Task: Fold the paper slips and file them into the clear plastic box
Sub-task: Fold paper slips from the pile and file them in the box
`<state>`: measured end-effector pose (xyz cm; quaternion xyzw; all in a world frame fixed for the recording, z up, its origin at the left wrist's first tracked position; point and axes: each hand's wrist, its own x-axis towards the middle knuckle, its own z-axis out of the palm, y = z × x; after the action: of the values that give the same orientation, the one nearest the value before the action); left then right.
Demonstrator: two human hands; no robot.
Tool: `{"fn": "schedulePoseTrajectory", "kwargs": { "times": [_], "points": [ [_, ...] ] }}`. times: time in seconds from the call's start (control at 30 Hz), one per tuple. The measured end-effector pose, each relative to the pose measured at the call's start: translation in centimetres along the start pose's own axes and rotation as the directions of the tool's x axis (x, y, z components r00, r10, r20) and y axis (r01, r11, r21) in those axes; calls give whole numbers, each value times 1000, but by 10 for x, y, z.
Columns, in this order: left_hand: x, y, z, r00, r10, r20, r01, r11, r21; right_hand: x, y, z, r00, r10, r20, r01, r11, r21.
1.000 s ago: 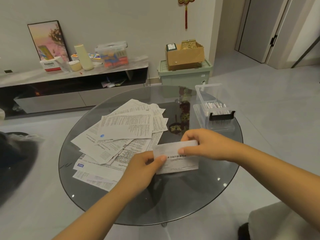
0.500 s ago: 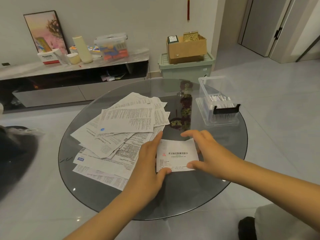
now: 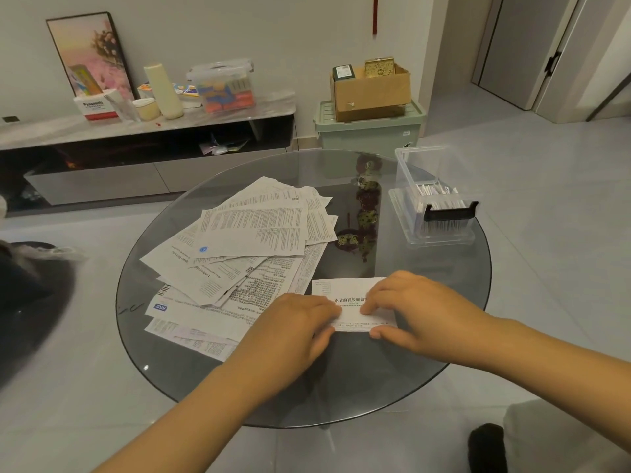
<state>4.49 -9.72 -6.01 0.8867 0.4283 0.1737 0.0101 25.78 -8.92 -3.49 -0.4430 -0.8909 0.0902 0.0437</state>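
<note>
Near the glass table's (image 3: 392,387) front edge, the left hand (image 3: 293,326) and right hand (image 3: 420,312) are pressing fingertips onto a paper slip (image 3: 345,291), creasing its fold flat, while the clear plastic box (image 3: 433,196) is waiting at the table's right edge.

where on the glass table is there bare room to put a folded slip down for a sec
Bare glass shows along the near rim of the table, in front of both hands, and in a strip between the paper pile and the clear box, though reflections darken it. The left half is crowded with overlapping sheets. The left hand and right hand cover the slip.
</note>
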Motion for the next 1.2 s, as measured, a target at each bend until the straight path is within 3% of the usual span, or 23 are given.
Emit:
{"fn": "schedulePoseTrajectory", "kwargs": {
  "times": [0.57,0.73,0.97,1.2],
  "points": [
    [5,2,-4,991,-135,4,134,980,-148,7,-3,12,981,-38,-189,12,990,-138],
    [4,8,-4,996,-90,-8,89,990,-109,4,-3,5,972,9,-234,-18,999,-34],
    [8,4,6,965,-261,-37,247,945,-215,8,-5,8,967,148,-205,-128,986,108],
    [17,0,12,922,-384,56,383,875,-297,20,2,17,952,265,-155,-212,933,291]
  ]
}}
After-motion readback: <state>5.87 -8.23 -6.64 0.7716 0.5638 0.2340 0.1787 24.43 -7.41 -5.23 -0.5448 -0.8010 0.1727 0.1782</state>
